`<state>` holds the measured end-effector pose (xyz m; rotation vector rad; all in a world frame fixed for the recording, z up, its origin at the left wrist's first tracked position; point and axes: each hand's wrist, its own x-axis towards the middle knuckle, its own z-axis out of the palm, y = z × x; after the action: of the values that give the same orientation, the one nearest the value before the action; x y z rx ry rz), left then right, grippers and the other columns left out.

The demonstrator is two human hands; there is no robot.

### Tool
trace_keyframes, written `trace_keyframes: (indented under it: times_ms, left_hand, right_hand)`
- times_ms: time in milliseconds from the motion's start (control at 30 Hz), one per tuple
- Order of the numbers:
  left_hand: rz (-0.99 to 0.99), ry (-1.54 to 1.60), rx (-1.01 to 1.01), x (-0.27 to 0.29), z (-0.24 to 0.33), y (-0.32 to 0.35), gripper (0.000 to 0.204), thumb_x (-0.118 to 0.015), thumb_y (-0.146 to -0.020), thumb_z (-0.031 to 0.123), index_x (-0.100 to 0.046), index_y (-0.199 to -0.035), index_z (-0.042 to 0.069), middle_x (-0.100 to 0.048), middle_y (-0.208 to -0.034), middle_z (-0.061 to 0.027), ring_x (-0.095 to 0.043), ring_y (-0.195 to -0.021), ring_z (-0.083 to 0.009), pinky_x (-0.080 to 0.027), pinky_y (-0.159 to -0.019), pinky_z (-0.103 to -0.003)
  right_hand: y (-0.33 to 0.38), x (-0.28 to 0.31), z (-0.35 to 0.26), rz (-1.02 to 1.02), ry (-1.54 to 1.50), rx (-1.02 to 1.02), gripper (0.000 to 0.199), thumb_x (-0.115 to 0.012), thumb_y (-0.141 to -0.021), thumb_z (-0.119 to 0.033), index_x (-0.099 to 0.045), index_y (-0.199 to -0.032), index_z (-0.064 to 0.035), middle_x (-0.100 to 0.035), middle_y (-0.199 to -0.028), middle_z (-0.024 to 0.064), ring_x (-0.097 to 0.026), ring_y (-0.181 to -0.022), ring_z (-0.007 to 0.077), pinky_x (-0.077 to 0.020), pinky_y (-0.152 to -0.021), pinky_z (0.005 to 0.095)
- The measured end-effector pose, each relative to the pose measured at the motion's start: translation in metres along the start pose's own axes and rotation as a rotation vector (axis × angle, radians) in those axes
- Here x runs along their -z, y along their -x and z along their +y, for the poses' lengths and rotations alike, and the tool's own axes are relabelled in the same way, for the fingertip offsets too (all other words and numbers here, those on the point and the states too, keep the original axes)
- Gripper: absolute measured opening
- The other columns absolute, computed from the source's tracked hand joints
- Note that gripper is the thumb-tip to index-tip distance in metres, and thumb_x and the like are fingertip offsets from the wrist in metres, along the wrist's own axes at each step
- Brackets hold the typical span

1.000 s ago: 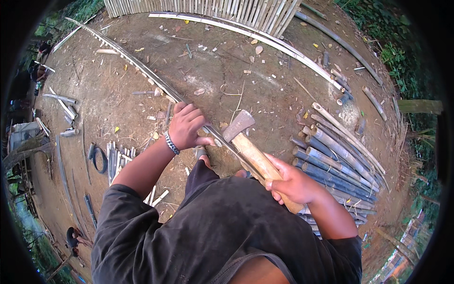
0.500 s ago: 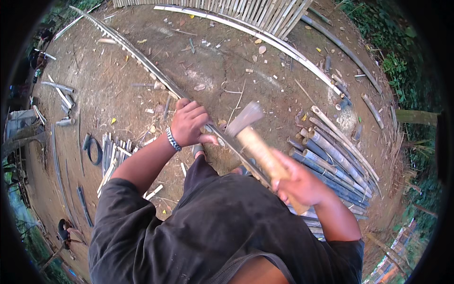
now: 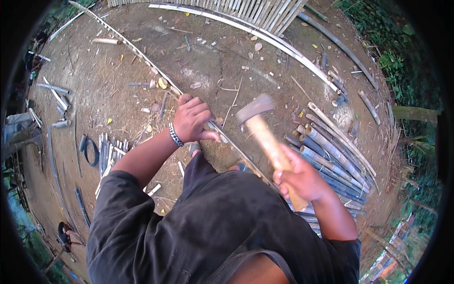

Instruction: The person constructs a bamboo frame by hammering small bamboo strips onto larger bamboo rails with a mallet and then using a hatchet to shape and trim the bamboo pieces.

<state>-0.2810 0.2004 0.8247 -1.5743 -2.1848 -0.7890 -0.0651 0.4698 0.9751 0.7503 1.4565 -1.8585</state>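
My left hand is closed round a long, thin bamboo strip, its thumb stretched along it. The strip runs slantwise from the far left to below my right forearm, and small raised knobs line its edge. In my right hand is a hatchet, gripped low on its pale wooden handle. The dark metal head hangs just right of the strip, apart from it. My right fingers wrap round the handle.
Cut bamboo poles lie piled at the right. A slatted bamboo panel and a long split pole lie at the far side. Short bamboo pieces and a black coil rest at the left. Another person is far left.
The hatchet head has lifted away from the strip, up and to the right. The strip has turned slightly in my left hand, showing a thinner edge.
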Motion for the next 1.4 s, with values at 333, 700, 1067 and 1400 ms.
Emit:
trace_keyframes:
  times_ms: [333, 700, 1067, 1400]
  left_hand:
    - [0.038, -0.001, -0.011, -0.011, -0.003, -0.006, 0.062, -0.067, -0.066, 0.078, -0.058, -0.072, 0.017, -0.054, -0.072, 0.0006, -0.053, -0.073, -0.0210, -0.036, -0.078, -0.040]
    - [0.035, -0.014, -0.013, -0.007, -0.004, -0.004, 0.060, -0.068, -0.067, 0.076, -0.061, -0.074, 0.017, -0.056, -0.075, 0.0013, -0.054, -0.074, -0.0208, -0.036, -0.080, -0.040]
    - [-0.409, -0.112, 0.025, 0.026, 0.008, -0.025, 0.056, -0.078, -0.069, 0.063, -0.071, -0.095, 0.015, -0.068, -0.107, -0.0004, -0.053, -0.130, -0.0233, -0.024, -0.117, -0.057]
    - [-0.744, -0.083, -0.095, 0.019, 0.001, -0.070, 0.052, -0.077, -0.075, 0.059, -0.069, -0.096, 0.012, -0.071, -0.098, -0.0034, -0.067, -0.105, -0.0236, -0.049, -0.094, -0.046]
  right_hand:
    - [-0.003, 0.000, 0.018, 0.056, 0.048, 0.196, 0.054, -0.053, -0.098, -0.004, -0.027, -0.146, -0.0090, -0.056, -0.082, 0.0063, -0.059, -0.060, 0.0138, -0.0511, -0.050, 0.0293]
    - [-0.019, 0.028, 0.027, 0.275, -0.075, 0.144, 0.062, -0.053, -0.095, -0.001, -0.029, -0.151, -0.0052, -0.056, -0.081, 0.0060, -0.055, -0.057, 0.0133, -0.0499, -0.051, 0.0302]
    - [0.021, 0.014, 0.094, 0.678, 0.040, 0.236, 0.069, -0.052, -0.097, 0.001, -0.022, -0.158, -0.0053, -0.055, -0.083, 0.0047, -0.053, -0.059, 0.0102, -0.0477, -0.052, 0.0269]
    - [0.013, -0.019, 0.127, 0.866, -0.143, 0.374, 0.066, -0.052, -0.098, 0.001, -0.024, -0.157, -0.0057, -0.054, -0.086, 0.0049, -0.053, -0.059, 0.0092, -0.0470, -0.051, 0.0261]
